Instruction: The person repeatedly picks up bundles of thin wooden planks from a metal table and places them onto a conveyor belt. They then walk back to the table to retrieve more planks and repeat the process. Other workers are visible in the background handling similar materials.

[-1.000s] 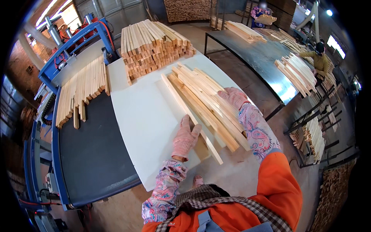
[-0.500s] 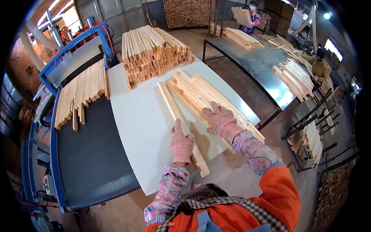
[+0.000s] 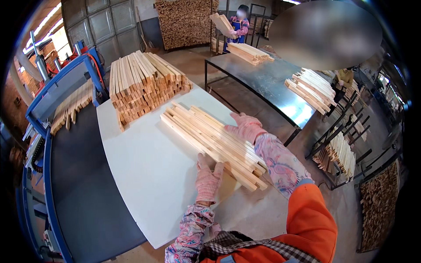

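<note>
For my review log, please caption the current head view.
Left hand and right hand, both gloved, flank wooden strips on a white table.

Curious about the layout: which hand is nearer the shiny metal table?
The right hand: it is at the planks, on the side facing the metal table; the left hand is on their opposite side, farther away.

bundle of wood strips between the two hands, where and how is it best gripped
Probably by both long sides near mid-length, coming from left and right with palms facing inward. The wood strips are long, narrow and roughly parallel on the white tabletop, with no visible binding, so inward pressure should keep them together. The left hand and right hand are at those sides.
</note>
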`<state>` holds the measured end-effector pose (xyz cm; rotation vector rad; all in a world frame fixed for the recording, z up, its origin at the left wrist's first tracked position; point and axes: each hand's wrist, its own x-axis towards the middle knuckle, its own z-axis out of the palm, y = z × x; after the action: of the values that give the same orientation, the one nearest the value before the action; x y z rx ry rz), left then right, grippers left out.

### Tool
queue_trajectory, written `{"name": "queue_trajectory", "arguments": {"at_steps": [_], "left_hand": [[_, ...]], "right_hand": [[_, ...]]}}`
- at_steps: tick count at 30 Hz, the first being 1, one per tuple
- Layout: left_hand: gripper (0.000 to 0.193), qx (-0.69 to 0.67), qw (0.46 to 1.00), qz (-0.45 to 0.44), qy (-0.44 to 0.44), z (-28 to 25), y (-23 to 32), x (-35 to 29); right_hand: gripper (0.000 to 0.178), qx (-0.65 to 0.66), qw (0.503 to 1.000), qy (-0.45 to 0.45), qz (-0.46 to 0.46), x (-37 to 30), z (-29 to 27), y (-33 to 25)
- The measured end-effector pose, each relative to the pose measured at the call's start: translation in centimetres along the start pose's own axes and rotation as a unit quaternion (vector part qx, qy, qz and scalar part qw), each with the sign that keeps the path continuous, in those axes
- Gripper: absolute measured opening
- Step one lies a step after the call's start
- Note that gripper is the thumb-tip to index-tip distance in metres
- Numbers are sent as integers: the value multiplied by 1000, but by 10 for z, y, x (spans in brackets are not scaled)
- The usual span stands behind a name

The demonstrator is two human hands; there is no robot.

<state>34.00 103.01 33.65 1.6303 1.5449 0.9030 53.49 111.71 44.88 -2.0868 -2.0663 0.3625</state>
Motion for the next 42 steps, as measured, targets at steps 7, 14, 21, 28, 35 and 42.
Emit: {"name": "queue_trajectory", "arguments": {"at_steps": [7,14,21,28,35,42], "left_hand": [[83,113,985,-106,-74,-38,12,-5],[72,121,987,-100,-41,-117,-32,-55],[68,139,982,-132,4,-194,-74,-93],[51,170,953,-239,80,-374,-147,-133],[44,236,913,-264,203,-577,-294,-205],[66,449,832,-114,306,-650,-237,-299]], "right_hand": [[60,185,978,-90,18,-47,53,10],[58,323,944,-68,-26,-115,124,-38],[70,375,919,-123,-18,-119,179,-108],[49,218,950,-103,-201,-121,194,-345],[47,376,824,-345,-246,-131,264,-610],[49,319,833,-365,-267,-116,336,-775]]}}
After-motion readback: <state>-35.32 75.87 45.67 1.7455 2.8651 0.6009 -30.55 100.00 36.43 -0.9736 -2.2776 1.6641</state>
